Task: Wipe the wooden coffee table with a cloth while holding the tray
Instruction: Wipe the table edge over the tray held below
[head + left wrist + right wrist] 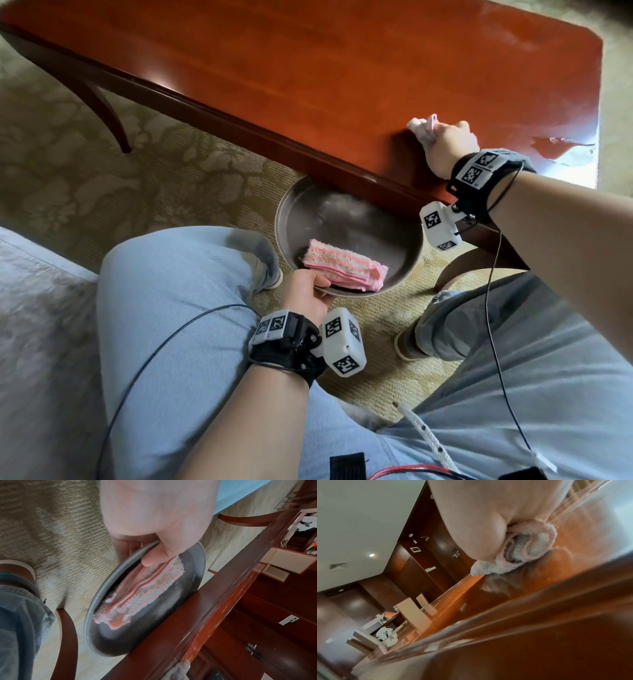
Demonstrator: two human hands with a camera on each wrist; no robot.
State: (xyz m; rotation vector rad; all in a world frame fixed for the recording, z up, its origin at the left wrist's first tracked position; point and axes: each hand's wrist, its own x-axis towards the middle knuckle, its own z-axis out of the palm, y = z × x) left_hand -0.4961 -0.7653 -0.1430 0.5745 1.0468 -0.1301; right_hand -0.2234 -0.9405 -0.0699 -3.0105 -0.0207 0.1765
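Nearest the camera, the person's left hand [308, 291] holds a round dark metal tray [359, 219] just below the near edge of the desk [308, 61], its grip pinching the rim, with the thumb [154, 557] pressed down on a folded pink-and-white striped towel [342, 265] lying in the tray and the fingers underneath. Farther off, toward the desk's near right corner, the right hand [445, 144] has its grip curled tight around a bunched pale cloth [423, 126] that presses against the glossy reddish wood. Patterned beige carpet [102, 171] lies beneath the desk.
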